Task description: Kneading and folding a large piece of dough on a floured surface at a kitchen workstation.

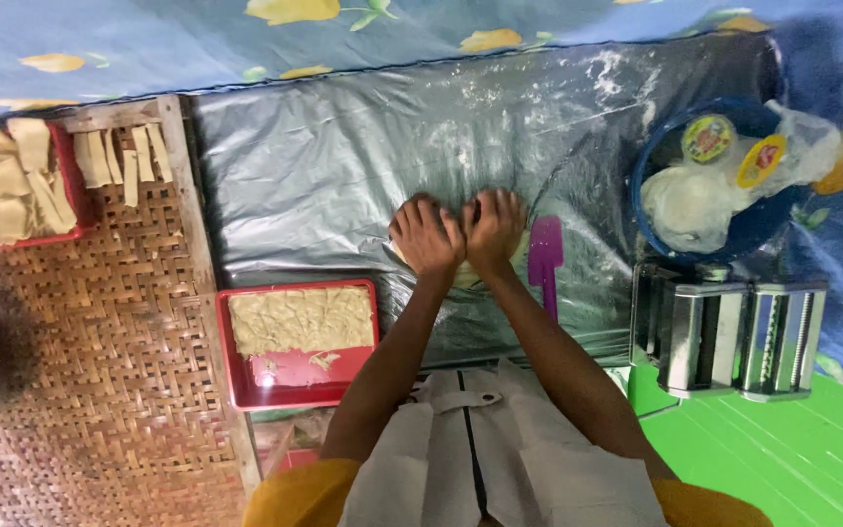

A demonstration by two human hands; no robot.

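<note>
My left hand and my right hand lie side by side, knuckles up, pressing down on a pale lump of dough that rests on a grey plastic sheet. Only a thin edge of the dough shows beneath my hands. A purple scraper lies on the sheet just right of my right hand. A red tray with a flat slab of yellowish dough sits just left of my left forearm.
A blue bowl holding a bag of flour and two round lids stands at the right. A metal pasta roller sits below it on a green surface. Cut dough strips and another red tray lie on a woven mat at the left.
</note>
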